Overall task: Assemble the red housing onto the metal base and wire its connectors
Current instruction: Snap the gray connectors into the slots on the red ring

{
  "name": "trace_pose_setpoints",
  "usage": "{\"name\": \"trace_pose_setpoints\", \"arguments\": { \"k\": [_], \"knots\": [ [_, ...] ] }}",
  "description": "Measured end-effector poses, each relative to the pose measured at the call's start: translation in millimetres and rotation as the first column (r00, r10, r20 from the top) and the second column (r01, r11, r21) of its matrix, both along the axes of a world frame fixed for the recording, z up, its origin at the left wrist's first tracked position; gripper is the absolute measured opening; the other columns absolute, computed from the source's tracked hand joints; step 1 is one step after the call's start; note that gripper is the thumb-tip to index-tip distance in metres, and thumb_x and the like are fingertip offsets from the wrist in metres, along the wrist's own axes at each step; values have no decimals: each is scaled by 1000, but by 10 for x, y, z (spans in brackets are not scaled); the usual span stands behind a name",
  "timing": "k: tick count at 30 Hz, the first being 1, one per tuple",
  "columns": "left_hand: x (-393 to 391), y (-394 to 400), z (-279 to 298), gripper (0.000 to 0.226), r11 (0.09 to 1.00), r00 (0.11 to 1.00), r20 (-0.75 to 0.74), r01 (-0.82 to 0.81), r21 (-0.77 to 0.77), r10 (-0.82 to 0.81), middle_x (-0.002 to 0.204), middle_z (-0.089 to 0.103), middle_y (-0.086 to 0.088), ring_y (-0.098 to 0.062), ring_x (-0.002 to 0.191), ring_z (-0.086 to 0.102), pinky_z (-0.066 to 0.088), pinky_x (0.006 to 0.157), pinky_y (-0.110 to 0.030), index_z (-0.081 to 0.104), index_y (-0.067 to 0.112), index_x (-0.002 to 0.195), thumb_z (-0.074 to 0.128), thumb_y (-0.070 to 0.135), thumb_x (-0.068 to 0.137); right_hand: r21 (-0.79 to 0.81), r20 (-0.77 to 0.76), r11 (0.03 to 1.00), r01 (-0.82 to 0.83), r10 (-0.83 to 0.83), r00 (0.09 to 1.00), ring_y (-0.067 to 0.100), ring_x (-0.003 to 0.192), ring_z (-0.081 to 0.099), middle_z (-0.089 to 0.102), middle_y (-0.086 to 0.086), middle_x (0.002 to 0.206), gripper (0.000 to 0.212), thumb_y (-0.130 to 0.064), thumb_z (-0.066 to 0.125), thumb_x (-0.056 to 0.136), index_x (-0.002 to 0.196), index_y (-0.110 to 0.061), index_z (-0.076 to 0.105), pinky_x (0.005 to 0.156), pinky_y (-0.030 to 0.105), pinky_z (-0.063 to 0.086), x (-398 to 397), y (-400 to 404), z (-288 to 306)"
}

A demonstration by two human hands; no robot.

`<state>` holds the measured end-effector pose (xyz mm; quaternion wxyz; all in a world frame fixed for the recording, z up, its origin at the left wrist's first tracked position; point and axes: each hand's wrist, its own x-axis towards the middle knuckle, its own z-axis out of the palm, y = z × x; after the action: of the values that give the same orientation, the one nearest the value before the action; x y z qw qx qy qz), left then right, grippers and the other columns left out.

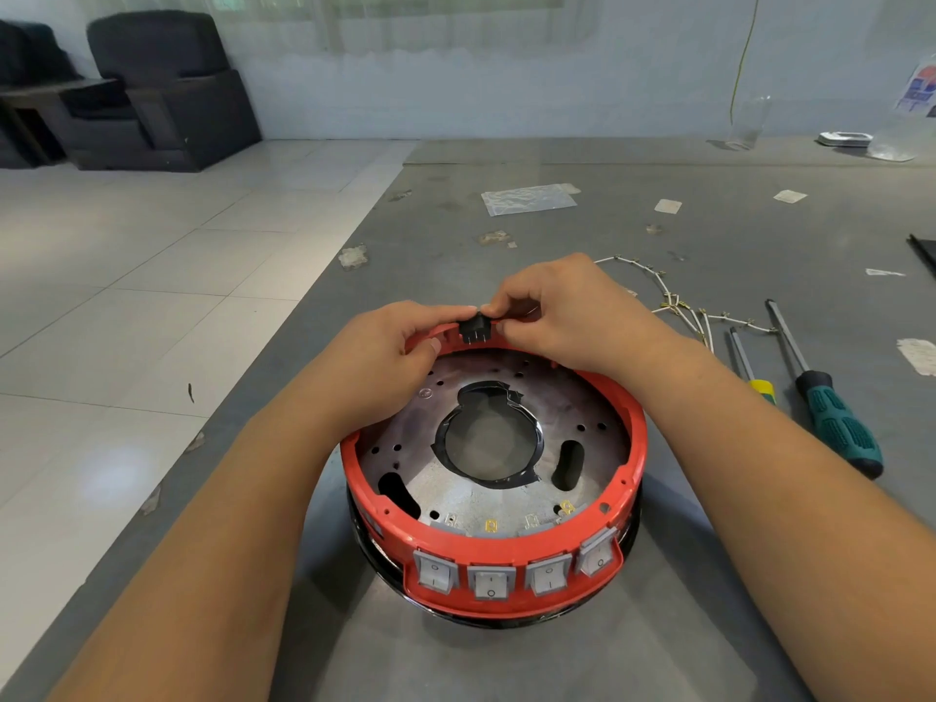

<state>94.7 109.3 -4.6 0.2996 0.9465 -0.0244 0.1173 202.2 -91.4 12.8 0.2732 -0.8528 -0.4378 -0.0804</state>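
Note:
The red ring housing (628, 463) sits on the round metal base (456, 494), whose plate has a large centre hole. Several grey rocker switches (489, 582) line the housing's near wall. At the far rim a small black connector (475, 327) with metal pins sits in the red wall. My left hand (400, 342) grips the rim beside it, fingertips on the connector's left side. My right hand (562, 306) pinches the connector from the right. A white wire harness (673, 301) with small terminals lies on the table, to the right of my right hand.
Two screwdrivers lie to the right: a green-handled one (835, 423) and a thinner yellow-handled one (749, 362). A clear plastic bag (529, 199), paper scraps and a glass (747, 121) sit farther back. The grey table's left edge (283, 336) borders a tiled floor.

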Motion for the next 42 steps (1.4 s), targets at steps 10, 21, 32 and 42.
{"name": "trace_pose_setpoints", "arguments": {
  "k": [10,21,32,42],
  "knots": [
    [11,-9,1,49,998,1000,9,18,67,-18,111,63,12,-7,106,56,34,86,-3,62,39,140,54,8,103,-73,33,997,4,-2,999,24,92,68,76,1,94,18,-17,66,84,100,-18,74,82,40,53,-38,32,-5],
    [-38,-36,18,39,994,998,40,-45,96,41,98,67,16,3,77,55,35,70,0,66,40,131,59,17,100,-107,49,994,-20,25,998,28,93,67,76,3,96,25,-11,63,82,103,-18,75,82,42,52,-76,17,21],
    [7,-49,18,33,995,1000,9,-27,100,26,109,63,25,3,82,52,35,72,-1,67,31,124,56,11,101,-61,-90,998,-5,-1,996,18,87,68,76,0,92,18,-11,65,81,94,-18,74,80,34,52,-36,48,13],
    [-36,-32,-3,41,998,999,13,-36,55,35,125,70,15,-9,113,62,42,88,-17,59,47,138,53,20,107,-149,-382,988,-26,-34,923,3,99,69,68,-16,113,36,-26,71,90,123,-38,64,93,32,56,50,-183,170]
  ]
}}
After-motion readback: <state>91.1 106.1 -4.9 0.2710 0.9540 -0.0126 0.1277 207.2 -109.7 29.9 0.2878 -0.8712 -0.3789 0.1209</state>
